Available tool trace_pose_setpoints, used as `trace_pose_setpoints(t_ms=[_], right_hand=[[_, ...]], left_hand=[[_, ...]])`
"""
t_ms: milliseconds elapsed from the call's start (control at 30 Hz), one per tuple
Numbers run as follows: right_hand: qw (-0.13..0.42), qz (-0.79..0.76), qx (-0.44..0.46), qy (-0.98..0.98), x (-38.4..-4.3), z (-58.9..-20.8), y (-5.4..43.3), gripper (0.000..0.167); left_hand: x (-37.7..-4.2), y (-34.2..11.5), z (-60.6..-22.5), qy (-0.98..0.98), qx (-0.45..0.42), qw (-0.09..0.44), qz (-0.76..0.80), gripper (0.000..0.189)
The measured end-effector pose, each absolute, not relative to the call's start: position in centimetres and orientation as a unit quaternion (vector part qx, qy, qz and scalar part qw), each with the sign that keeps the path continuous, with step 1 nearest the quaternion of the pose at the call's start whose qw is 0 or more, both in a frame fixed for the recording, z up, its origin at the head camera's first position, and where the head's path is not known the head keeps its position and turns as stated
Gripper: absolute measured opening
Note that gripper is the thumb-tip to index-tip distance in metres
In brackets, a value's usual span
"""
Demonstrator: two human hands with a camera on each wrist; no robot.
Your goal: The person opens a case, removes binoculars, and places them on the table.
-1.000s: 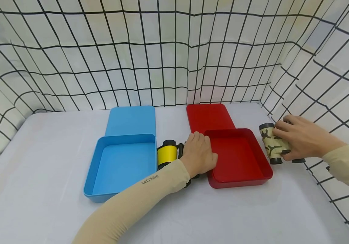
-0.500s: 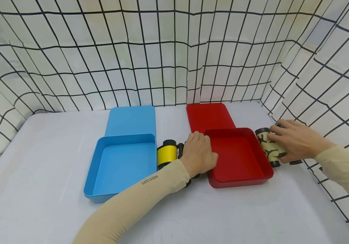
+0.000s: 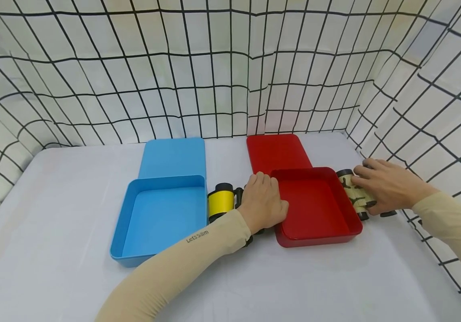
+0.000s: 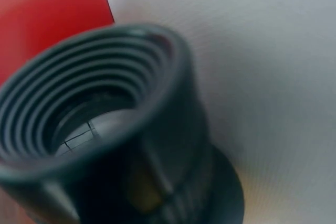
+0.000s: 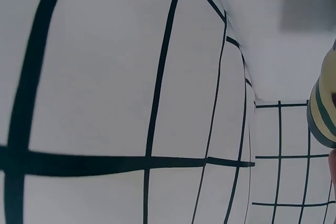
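In the head view, my left hand [image 3: 264, 201] grips the far barrel of a yellow and black pair of binoculars [image 3: 220, 203], which lies between the blue box [image 3: 166, 259] and the red box [image 3: 315, 240]. Up close in the left wrist view is a black ribbed eyecup of these binoculars [image 4: 184, 124]. At the right, my right hand [image 3: 391, 185] holds a camouflage pair of binoculars [image 3: 355, 192] from above, its near barrel right at the red box's right wall. Only an edge of the camouflage binoculars [image 5: 326, 103] enters the right wrist view.
Behind the boxes lie a blue lid [image 3: 174, 156] and a red lid [image 3: 278, 152], each against its box. A white sheet with black grid lines [image 3: 230, 67] rises along the back and both sides of the white table [image 3: 53, 223].
My right hand has moved left and slightly toward me with the camouflage binoculars, bringing them up to the red box's side. My left hand and the yellow binoculars have stayed put.
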State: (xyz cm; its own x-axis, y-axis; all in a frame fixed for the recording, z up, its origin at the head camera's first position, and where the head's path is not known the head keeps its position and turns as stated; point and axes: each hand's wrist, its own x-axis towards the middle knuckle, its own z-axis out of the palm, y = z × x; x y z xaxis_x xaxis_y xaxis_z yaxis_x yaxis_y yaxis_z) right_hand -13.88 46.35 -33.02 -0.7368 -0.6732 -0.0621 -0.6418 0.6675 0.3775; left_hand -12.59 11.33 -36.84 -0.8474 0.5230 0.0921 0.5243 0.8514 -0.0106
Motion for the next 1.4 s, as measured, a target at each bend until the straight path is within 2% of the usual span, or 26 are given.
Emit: trace_pose_setpoints(t_ms=[1100, 1233, 1400], right_hand=[[0.041, -0.188, 0.35, -0.917, -13.5, -34.0, 45.6, 0.076], [0.035, -0.187, 0.345, -0.919, -13.5, -34.1, 45.5, 0.076], [0.031, -0.187, 0.339, -0.922, -13.4, -34.2, 45.6, 0.071]], left_hand=[[-12.1, 10.9, -36.2, -0.962, -0.269, 0.048, 0.003, 0.031], [-12.0, 10.8, -36.1, -0.96, -0.274, 0.055, 0.009, 0.035], [-12.0, 10.4, -35.3, -0.958, -0.279, 0.052, 0.028, 0.048]])
